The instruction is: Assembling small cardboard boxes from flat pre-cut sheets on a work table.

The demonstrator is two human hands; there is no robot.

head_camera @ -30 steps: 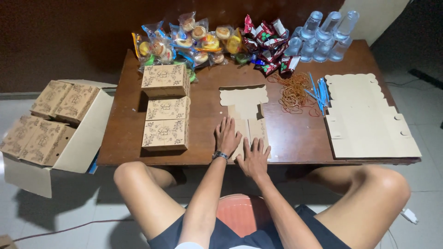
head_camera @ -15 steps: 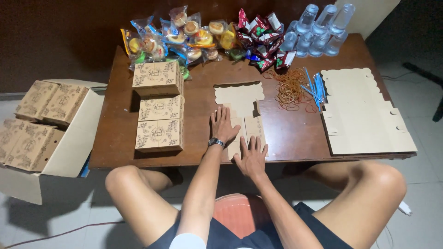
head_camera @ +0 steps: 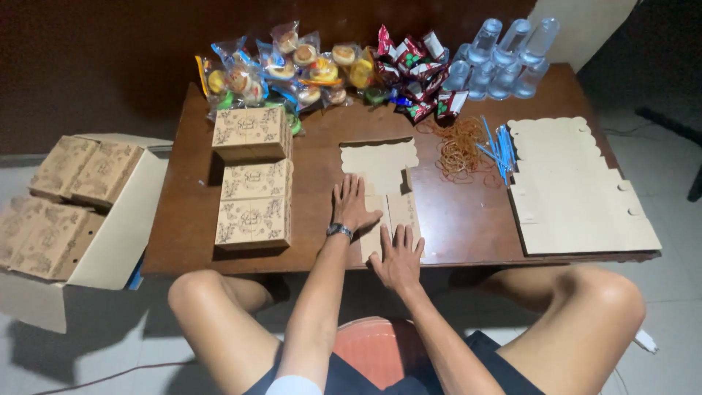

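Observation:
A flat, unfolded beige cardboard box blank [head_camera: 380, 164] lies in the middle of the brown wooden table [head_camera: 322, 153]. My left hand [head_camera: 352, 205], with a watch on its wrist, presses flat on the blank's near part, fingers spread. My right hand [head_camera: 398, 256] lies flat on the blank's nearest flap at the table's front edge. Neither hand grips anything. Three folded printed boxes [head_camera: 252, 179] stand just left of my left hand.
A stack of flat box blanks [head_camera: 578, 190] lies at the right. Rubber bands [head_camera: 459, 146] and blue straws [head_camera: 501, 150] sit beside it. Wrapped snacks [head_camera: 307, 69] and clear water cups [head_camera: 504, 58] line the far edge. An open carton of folded boxes [head_camera: 66, 197] stands on the floor, left.
My view has shifted slightly. Both hands stay flat on the blank, with the right hand sliding a little nearer the table's front edge.

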